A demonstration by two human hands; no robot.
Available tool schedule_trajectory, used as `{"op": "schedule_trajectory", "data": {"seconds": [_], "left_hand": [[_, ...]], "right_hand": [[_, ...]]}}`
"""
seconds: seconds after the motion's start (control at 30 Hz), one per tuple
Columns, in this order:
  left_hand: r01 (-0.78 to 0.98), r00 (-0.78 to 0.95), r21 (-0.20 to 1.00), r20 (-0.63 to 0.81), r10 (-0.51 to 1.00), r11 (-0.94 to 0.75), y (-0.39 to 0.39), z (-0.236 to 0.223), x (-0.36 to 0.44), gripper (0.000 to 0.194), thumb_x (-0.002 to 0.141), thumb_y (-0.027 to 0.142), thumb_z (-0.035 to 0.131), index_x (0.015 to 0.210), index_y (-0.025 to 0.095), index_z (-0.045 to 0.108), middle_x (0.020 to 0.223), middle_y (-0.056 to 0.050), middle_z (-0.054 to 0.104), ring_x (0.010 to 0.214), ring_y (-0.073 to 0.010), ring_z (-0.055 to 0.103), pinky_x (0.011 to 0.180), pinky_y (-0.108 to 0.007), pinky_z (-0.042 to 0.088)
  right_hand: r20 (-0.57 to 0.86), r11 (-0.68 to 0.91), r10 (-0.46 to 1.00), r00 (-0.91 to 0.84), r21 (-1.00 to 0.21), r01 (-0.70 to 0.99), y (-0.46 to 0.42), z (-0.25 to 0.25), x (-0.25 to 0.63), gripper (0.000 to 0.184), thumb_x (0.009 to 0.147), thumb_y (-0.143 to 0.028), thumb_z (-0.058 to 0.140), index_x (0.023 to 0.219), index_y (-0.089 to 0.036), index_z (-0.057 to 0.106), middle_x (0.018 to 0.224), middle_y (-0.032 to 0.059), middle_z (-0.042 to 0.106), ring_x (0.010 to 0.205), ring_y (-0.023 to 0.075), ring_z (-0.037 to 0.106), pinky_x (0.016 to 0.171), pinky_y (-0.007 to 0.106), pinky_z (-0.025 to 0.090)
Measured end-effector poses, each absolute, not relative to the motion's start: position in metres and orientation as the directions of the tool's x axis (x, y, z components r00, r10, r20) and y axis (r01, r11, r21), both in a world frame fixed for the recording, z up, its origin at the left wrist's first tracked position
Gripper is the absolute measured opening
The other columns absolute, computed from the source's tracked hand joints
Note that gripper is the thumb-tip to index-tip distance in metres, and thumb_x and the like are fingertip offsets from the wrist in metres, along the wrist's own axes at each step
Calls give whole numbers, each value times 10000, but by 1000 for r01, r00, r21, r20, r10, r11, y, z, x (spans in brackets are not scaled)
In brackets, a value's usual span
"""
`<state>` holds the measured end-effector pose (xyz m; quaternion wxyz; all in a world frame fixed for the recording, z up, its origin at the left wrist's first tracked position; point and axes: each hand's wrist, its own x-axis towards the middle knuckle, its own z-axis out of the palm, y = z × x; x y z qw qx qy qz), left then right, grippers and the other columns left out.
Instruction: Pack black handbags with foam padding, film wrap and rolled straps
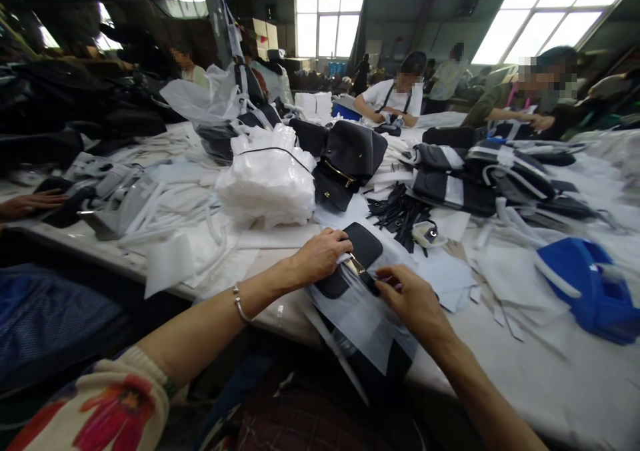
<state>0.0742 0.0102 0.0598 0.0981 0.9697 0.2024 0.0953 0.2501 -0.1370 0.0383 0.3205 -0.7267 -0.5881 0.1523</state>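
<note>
A small black bag (361,254) with a gold clasp lies at the table's near edge, partly wrapped in thin white paper (365,317). My left hand (323,254) is curled over its left side, fingers pressed on the paper and bag. My right hand (407,297) pinches something at the clasp area, fingers closed; what they hold is too small to make out. A silver bracelet (240,304) sits on my left wrist.
A stack of white paper bundles (267,177) and a larger black bag (345,161) stand behind. Black-and-white bags (480,177) lie at the right, a blue item (590,287) at far right. Another person's hand (30,204) rests at left. People work at the far side.
</note>
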Motion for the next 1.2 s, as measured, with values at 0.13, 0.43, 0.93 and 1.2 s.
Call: {"op": "schedule_trajectory", "data": {"seconds": [0.13, 0.43, 0.93, 1.2], "left_hand": [[384, 900, 181, 146, 411, -906, 8, 64, 77, 159, 905, 117, 490, 1019, 159, 591, 1081, -93, 588, 995, -214, 560, 920, -333, 469], [281, 937, 242, 140, 320, -929, 14, 62, 65, 175, 898, 198, 595, 1069, 197, 555, 1101, -58, 558, 993, -185, 563, 897, -288, 471], [305, 941, 177, 96, 325, -936, 13, 49, 71, 273, 960, 257, 472, 1211, 269, 579, 1095, -84, 497, 974, -225, 488, 867, -340, 446], [239, 961, 264, 69, 266, -934, 16, 50, 75, 164, 913, 261, 553, 1066, 255, 613, 1007, -47, 547, 957, -220, 474, 889, -347, 395]], "right_hand": [[-117, -240, 968, 222, -690, 683, -128, 48, 260, 208, 727, -383, 685, 839, -208, 700, 794, 17, 681, 725, 184, 601, 663, 297, 439], [-384, -409, 909, 161, -749, 521, -105, 48, 272, 177, 798, -300, 597, 670, -188, 546, 520, -32, 549, 463, 108, 497, 455, 226, 373], [-383, -447, 894, 231, -775, 447, -113, 44, 263, 215, 851, -381, 568, 799, -242, 413, 553, -54, 581, 467, 192, 639, 406, 268, 470], [-251, -287, 955, 160, -918, 272, -137, 57, 275, 379, 679, -408, 751, 936, -187, 582, 745, -2, 663, 684, 167, 628, 676, 293, 488]]}}
